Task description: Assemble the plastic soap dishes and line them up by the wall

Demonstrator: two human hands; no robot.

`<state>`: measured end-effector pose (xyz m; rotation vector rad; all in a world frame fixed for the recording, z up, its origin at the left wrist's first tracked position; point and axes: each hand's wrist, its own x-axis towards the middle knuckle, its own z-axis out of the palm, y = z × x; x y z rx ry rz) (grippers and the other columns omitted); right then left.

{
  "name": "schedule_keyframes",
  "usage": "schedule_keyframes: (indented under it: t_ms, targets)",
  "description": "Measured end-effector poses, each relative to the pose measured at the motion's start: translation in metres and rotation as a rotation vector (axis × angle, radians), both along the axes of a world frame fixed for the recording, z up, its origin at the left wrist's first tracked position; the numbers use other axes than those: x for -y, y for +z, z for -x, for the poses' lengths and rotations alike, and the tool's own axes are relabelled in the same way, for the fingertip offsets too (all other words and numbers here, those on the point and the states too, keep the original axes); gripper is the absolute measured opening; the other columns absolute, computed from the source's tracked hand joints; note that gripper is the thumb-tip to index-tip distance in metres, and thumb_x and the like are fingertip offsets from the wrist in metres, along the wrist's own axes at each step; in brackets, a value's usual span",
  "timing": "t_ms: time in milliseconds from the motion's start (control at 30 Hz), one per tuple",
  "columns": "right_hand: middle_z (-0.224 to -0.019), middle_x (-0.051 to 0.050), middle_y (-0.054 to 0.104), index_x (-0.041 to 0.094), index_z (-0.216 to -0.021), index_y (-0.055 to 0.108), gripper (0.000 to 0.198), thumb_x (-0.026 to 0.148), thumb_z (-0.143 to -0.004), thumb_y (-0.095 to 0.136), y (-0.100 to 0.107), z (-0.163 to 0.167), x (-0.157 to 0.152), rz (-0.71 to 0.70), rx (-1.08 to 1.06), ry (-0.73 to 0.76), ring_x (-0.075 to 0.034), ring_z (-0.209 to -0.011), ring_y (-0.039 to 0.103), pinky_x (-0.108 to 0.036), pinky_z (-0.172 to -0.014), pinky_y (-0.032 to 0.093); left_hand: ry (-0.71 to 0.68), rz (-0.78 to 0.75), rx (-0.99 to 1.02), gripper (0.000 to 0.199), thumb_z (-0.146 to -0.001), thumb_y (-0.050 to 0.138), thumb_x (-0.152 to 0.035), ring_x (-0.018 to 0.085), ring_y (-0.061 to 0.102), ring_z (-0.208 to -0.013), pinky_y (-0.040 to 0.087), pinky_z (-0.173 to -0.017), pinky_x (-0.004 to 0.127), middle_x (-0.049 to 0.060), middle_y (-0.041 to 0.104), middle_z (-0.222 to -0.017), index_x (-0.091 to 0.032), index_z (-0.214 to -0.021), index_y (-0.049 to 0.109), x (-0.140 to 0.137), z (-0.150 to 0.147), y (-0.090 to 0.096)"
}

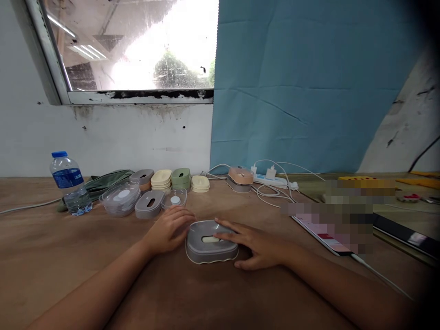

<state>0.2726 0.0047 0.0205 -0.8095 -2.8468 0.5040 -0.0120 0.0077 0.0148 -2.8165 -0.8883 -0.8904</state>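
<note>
Forearms [323,275] are stretched toward the gray box [211,252], flanked by the half-open left hand [170,229], overlapped by the right hand [257,245] (fingers spread wide).

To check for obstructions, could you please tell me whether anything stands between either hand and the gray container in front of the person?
Nothing visible does: the right hand rests on the gray container; the left hand is close beside it, though contact is unclear.

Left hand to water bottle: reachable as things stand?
Probably yes: nothing visible stands in front of the water bottle, though the clear containers beside it could crowd a direct sideways sweep by the left hand.
</note>
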Motion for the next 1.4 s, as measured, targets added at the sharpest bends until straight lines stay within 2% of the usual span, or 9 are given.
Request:
schedule_keyframes:
  t_ms: [167, 267, 400, 567, 833, 967, 1133, 1267, 1400]
  targets:
    - [-0.147, -0.001, 0.008, 0.032, -0.134, 0.029, 0.068, 0.035, -0.073, 0.060, 0.001, 0.000, 0.000, -0.002, -0.002, 0.001, -0.027, -0.131, 0.018, -0.042, -0.104, 0.024, 0.353, -0.133, -0.005, 0.045, -0.076, 0.035, -0.004, 0.024, 0.045, -0.109, 0.032, -0.094, 0.043, 0.011, 0.056, -0.115, -0.015, -0.117, 0.047, -0.029, 0.020, -0.017]
    - [-0.147, -0.001, 0.008, 0.033, -0.134, 0.029, 0.068, 0.035, -0.073, 0.060, 0.001, 0.000, 0.000, 0.010, 0.003, -0.007, -0.026, -0.131, 0.019, -0.042, -0.103, 0.025, 0.440, -0.157, -0.088, 0.042, -0.076, 0.036, -0.003, 0.024, 0.052, -0.098, 0.033, -0.092, 0.043, 0.011, 0.062, -0.101, -0.014, -0.113, 0.050, -0.042, 0.035, -0.021]
    - [-0.147, -0.001, 0.008, 0.033, -0.134, 0.030, 0.068, 0.035, -0.073, 0.061, 0.000, 0.000, 0.000, 0.008, -0.006, -0.004, -0.027, -0.131, 0.019, -0.042, -0.103, 0.025, 0.453, -0.164, -0.154, 0.031, -0.080, 0.039, -0.007, 0.022, 0.056, -0.082, 0.038, -0.084, 0.039, 0.009, 0.065, -0.084, -0.016, -0.104, 0.056, -0.049, 0.046, -0.022]
    - [-0.147, -0.002, 0.005, 0.032, -0.134, 0.029, 0.068, 0.036, -0.074, 0.060, -0.001, 0.000, 0.001, 0.007, -0.002, -0.002, -0.027, -0.131, 0.019, -0.041, -0.103, 0.026, 0.400, -0.185, -0.133, 0.023, -0.085, 0.040, -0.015, 0.023, 0.054, -0.083, 0.038, -0.080, 0.038, 0.009, 0.065, -0.090, -0.015, -0.097, 0.059, -0.048, 0.043, -0.022]
    - [-0.147, -0.002, 0.004, 0.034, -0.134, 0.027, 0.070, 0.036, -0.073, 0.061, -0.001, 0.000, 0.001, 0.004, 0.008, -0.017, -0.028, -0.130, 0.022, -0.041, -0.101, 0.028, 0.312, -0.127, 0.244, 0.018, -0.086, 0.045, -0.024, 0.020, 0.055, -0.085, 0.035, -0.088, 0.039, 0.006, 0.065, -0.087, -0.019, -0.091, 0.061, -0.029, 0.028, -0.005]
    - [-0.147, -0.003, 0.004, 0.033, -0.136, 0.024, 0.073, 0.039, -0.073, 0.060, -0.001, 0.000, 0.001, -0.017, -0.012, -0.021, -0.029, -0.129, 0.023, -0.042, -0.100, 0.029, 0.236, 0.255, 0.735, 0.018, -0.078, 0.058, -0.032, 0.018, 0.058, -0.085, 0.044, -0.081, 0.033, 0.004, 0.063, -0.088, -0.019, -0.090, 0.059, -0.015, 0.018, 0.007]
    - [-0.146, -0.008, 0.011, 0.026, -0.139, 0.012, 0.079, 0.046, -0.076, 0.055, -0.008, -0.001, -0.003, -0.158, -0.133, -0.018, -0.029, -0.130, 0.020, -0.043, -0.102, 0.025, -0.127, 0.904, 1.153, 0.026, -0.069, 0.069, -0.025, 0.013, 0.062, -0.072, 0.048, -0.078, 0.029, 0.000, 0.060, -0.080, -0.017, -0.090, 0.057, -0.005, 0.018, 0.014]
    - [-0.145, -0.010, 0.012, 0.027, -0.138, 0.002, 0.084, 0.034, -0.075, 0.056, -0.016, -0.002, -0.006, -0.354, -0.400, -0.035, -0.027, -0.124, 0.033, -0.043, -0.099, 0.032, -0.353, 1.158, 1.204, 0.024, -0.067, 0.071, -0.020, 0.011, 0.061, -0.069, 0.049, -0.079, 0.029, -0.003, 0.056, -0.076, -0.017, -0.087, 0.058, 0.000, 0.015, 0.014]
    - [-0.145, -0.006, 0.007, 0.036, -0.135, 0.007, 0.079, 0.025, -0.074, 0.056, -0.018, 0.000, -0.003, -0.540, -0.484, -0.031, -0.030, -0.127, 0.027, -0.048, -0.098, 0.032, -0.514, 1.308, 1.064, 0.019, -0.069, 0.069, -0.018, 0.010, 0.060, -0.066, 0.048, -0.078, 0.029, -0.003, 0.055, -0.071, -0.015, -0.082, 0.057, 0.006, 0.008, 0.012]
